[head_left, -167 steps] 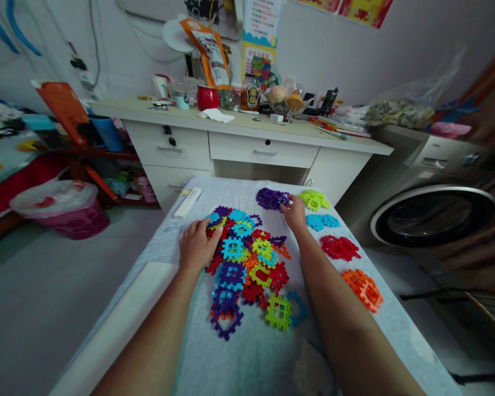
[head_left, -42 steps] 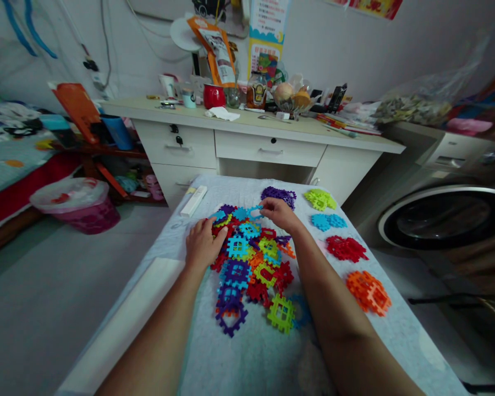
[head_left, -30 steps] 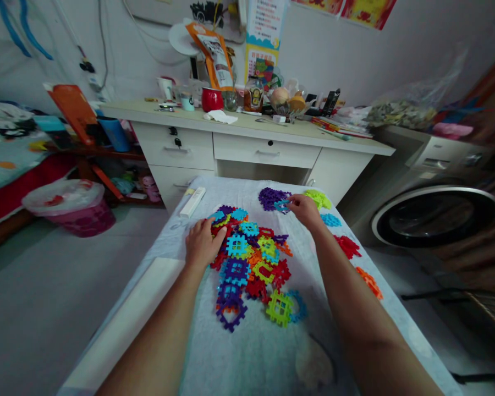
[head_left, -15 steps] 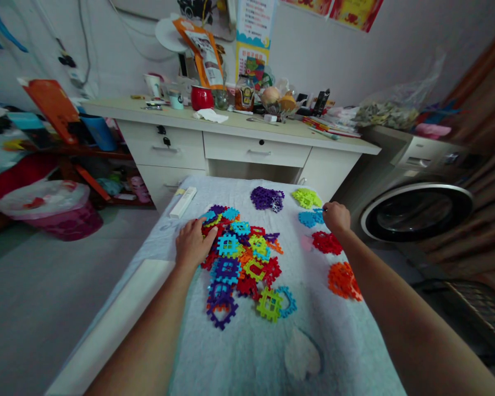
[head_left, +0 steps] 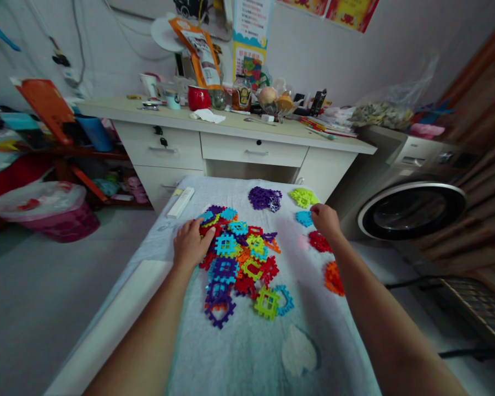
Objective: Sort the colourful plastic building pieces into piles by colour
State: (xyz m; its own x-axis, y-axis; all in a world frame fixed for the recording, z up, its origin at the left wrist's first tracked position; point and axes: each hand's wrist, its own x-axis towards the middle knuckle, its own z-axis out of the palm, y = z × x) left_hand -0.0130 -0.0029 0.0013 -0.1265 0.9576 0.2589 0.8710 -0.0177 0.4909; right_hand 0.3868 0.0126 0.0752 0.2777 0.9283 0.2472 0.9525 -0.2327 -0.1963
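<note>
My left hand (head_left: 192, 242) lies with its fingers spread at the left edge of a mixed heap of plastic interlocking building pieces (head_left: 226, 245) in red, blue, purple, green and orange. Over on the right, my right hand (head_left: 326, 220) has its fingers curled together beside a small pile of blue pieces (head_left: 303, 218); whatever is in them is hidden. Around that hand lie single-colour piles: light green pieces (head_left: 303, 197) behind, red pieces (head_left: 319, 242) in front, and orange pieces (head_left: 333, 278) nearer me, partly covered by my forearm. Purple pieces (head_left: 264, 198) form another pile at the back.
A pale cloth (head_left: 247, 363) covers the table. A white narrow box (head_left: 181, 203) lies at its back left. Behind stands a white desk (head_left: 253, 148) with jars and papers. A washing machine (head_left: 408, 181) is at the right, a pink bin (head_left: 58, 214) at the left.
My right hand has drawn slightly left and toward me, with its forearm now over part of the orange pile. My left hand stays at the heap. The view has shifted slightly.
</note>
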